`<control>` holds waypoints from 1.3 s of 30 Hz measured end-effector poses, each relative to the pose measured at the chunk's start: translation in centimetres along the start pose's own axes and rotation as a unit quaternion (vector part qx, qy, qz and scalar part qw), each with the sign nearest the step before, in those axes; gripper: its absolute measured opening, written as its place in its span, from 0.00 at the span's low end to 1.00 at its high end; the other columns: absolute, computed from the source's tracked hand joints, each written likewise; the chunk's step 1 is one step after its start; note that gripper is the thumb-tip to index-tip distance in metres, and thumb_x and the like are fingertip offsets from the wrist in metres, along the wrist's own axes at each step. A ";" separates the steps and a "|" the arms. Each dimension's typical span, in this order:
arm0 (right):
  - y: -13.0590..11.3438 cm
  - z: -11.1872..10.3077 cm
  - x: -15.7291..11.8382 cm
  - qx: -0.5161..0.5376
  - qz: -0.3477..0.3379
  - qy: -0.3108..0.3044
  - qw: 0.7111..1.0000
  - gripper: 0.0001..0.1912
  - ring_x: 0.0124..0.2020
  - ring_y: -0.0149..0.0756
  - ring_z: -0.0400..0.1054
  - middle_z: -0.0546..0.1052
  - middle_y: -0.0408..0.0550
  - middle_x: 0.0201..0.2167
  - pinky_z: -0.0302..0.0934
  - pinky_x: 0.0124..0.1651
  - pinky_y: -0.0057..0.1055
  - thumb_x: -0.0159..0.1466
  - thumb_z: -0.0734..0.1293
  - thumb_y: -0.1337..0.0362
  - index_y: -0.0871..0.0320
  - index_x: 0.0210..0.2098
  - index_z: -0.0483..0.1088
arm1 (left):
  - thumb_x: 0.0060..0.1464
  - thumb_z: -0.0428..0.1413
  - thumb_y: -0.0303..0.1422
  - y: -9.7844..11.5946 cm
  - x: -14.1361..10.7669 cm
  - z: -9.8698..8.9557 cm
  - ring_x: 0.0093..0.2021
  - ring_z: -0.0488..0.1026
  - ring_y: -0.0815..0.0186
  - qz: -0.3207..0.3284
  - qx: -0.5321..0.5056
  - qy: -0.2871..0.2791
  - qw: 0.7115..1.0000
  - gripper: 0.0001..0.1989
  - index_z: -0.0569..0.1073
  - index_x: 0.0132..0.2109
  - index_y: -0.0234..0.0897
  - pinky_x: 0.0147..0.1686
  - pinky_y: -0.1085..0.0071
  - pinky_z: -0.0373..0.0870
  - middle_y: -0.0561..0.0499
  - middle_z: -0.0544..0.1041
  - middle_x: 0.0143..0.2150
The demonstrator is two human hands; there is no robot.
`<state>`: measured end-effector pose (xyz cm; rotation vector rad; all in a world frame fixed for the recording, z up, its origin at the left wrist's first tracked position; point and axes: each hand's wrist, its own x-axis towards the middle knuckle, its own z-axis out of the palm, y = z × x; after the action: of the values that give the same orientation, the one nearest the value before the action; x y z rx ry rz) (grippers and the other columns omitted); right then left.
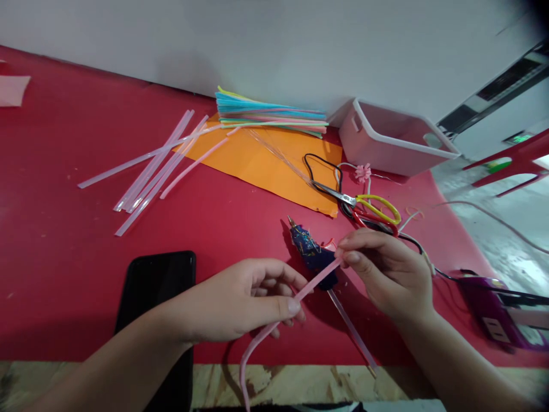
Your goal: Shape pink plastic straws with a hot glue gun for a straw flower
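A pink pipe cleaner (318, 278) runs between my two hands, its loose end curving down past the table's front edge. My left hand (257, 294) pinches it midway between thumb and fingers. At its upper right end, my right hand (386, 272) grips the tip between thumb and forefinger. Behind and under it lies a dark blue hot glue gun (306, 249), nozzle pointing away, with a clear glue stick (351, 329) sticking out of its back. Scissors (373, 209) with yellow and red handles rest just beyond my right hand.
Clear glue sticks (148, 157) and another pink pipe cleaner (193, 165) lie at left. A multicoloured pipe cleaner bundle (270, 111) sits on orange paper (231, 151). A pink bin (386, 140) stands behind. Nearby are a black phone (158, 286), purple power strip (493, 315) and cables.
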<state>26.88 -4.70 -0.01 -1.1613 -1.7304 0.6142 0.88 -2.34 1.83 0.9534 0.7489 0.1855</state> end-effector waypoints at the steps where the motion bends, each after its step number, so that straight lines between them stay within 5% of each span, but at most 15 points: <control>1: -0.1 0.1 0.0 0.013 -0.002 -0.004 1.000 0.07 0.31 0.30 0.78 0.82 0.44 0.33 0.75 0.34 0.23 0.68 0.71 0.70 0.52 0.43 0.79 | 0.62 0.61 0.34 0.0 0.0 0.0 0.33 0.73 0.70 0.000 0.003 -0.002 1.000 0.10 0.76 0.47 0.35 0.37 0.71 0.72 0.52 0.80 0.37; 20: -0.8 0.6 0.3 0.003 -0.101 -0.069 0.992 0.12 0.33 0.34 0.81 0.85 0.44 0.32 0.77 0.39 0.29 0.64 0.74 0.74 0.51 0.44 0.79 | 0.63 0.58 0.40 0.4 0.1 0.5 0.28 0.71 0.70 -0.021 0.063 0.027 0.997 0.13 0.76 0.34 0.36 0.30 0.74 0.66 0.52 0.81 0.29; 27: -0.2 0.4 -0.3 0.015 -0.008 -0.045 0.999 0.13 0.35 0.35 0.79 0.83 0.46 0.35 0.75 0.37 0.30 0.69 0.70 0.65 0.51 0.53 0.74 | 0.60 0.58 0.33 0.5 0.3 0.7 0.27 0.72 0.71 0.034 0.027 0.100 0.994 0.08 0.77 0.33 0.36 0.30 0.75 0.65 0.54 0.80 0.26; 30: 0.7 -0.3 -0.1 -0.062 0.019 -0.031 0.997 0.14 0.38 0.36 0.78 0.81 0.47 0.38 0.73 0.41 0.32 0.70 0.66 0.66 0.52 0.55 0.71 | 0.62 0.59 0.33 0.5 0.4 0.6 0.25 0.71 0.73 0.061 -0.020 0.160 0.985 0.09 0.76 0.32 0.36 0.29 0.76 0.66 0.55 0.79 0.25; 34: 1.6 -1.2 0.5 -0.223 -0.016 -0.131 0.966 0.16 0.48 0.44 0.76 0.80 0.51 0.47 0.72 0.53 0.42 0.65 0.64 0.71 0.54 0.52 0.72 | 0.64 0.60 0.37 0.1 0.5 0.4 0.24 0.74 0.73 0.079 -0.077 0.202 0.973 0.11 0.77 0.34 0.35 0.27 0.78 0.69 0.54 0.80 0.26; 39: 1.2 -1.3 0.8 -0.281 -0.075 -0.212 0.933 0.25 0.53 0.50 0.74 0.77 0.57 0.52 0.70 0.57 0.51 0.59 0.61 0.73 0.56 0.55 0.69 | 0.66 0.58 0.35 -0.1 0.7 0.2 0.21 0.75 0.73 0.088 -0.142 0.202 0.965 0.11 0.77 0.35 0.35 0.23 0.78 0.71 0.54 0.80 0.26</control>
<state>28.48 -3.63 -0.07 -1.3247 -2.4467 0.2870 1.52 -2.21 1.45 0.7115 0.9799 0.6408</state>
